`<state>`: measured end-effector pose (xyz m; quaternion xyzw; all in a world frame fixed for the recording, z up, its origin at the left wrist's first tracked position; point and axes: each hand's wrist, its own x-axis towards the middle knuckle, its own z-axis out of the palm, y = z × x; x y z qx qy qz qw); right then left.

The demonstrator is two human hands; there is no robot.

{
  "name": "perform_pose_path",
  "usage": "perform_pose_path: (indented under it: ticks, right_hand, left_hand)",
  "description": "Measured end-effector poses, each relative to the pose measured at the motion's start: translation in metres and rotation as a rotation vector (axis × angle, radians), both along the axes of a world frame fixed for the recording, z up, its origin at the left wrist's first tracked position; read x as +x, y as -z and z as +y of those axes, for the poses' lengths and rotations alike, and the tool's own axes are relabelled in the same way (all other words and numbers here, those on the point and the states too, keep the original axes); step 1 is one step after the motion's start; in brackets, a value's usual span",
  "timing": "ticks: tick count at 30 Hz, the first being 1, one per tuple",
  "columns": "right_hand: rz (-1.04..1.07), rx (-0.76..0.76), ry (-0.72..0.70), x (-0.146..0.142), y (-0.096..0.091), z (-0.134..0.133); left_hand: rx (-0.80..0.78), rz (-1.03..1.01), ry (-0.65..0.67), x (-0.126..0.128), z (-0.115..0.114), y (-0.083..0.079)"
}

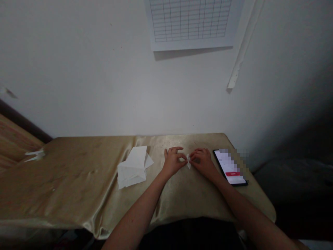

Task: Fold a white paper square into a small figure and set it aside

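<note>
Between my two hands is a small piece of folded white paper (188, 163), narrow and pointed at its lower end. My left hand (174, 160) pinches its left side between thumb and forefinger, the other fingers lifted and spread. From the right, the thumb and forefinger of my right hand (203, 161) close on the other side, with the remaining fingers curled above. The paper is held just over the cloth-covered table, and the fingertips hide part of its middle. A loose stack of white paper sheets (134, 165) lies to the left of my left hand.
A phone (230, 168) with a lit screen lies right of my right hand, near the table's edge. The gold tablecloth (73, 173) has raised wrinkles. A white folded paper shape (35, 155) sits at the far left. Behind stands a wall with a printed grid sheet (192, 21).
</note>
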<state>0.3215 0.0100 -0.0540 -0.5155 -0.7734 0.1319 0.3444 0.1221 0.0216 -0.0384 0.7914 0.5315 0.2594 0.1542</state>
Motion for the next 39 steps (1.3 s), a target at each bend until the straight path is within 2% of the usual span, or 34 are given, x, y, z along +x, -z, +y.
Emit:
perform_pose_path:
  ticks: [11, 19, 27, 39]
  right_hand:
    - [0.003, -0.014, -0.025, 0.002, 0.005, 0.003]
    - [-0.029, -0.072, -0.078, 0.006, 0.001, 0.002]
    - [-0.118, -0.016, -0.131, 0.01, 0.002, 0.002]
    - [-0.179, 0.034, -0.143, 0.01, 0.0, 0.0]
  left_hand:
    - [0.052, 0.05, 0.048, -0.002, -0.002, -0.001]
    - [0.073, 0.059, 0.101, -0.004, -0.003, -0.003]
    - [0.095, 0.078, 0.107, -0.005, -0.003, 0.0]
    - [0.125, 0.113, 0.136, -0.004, -0.006, -0.006]
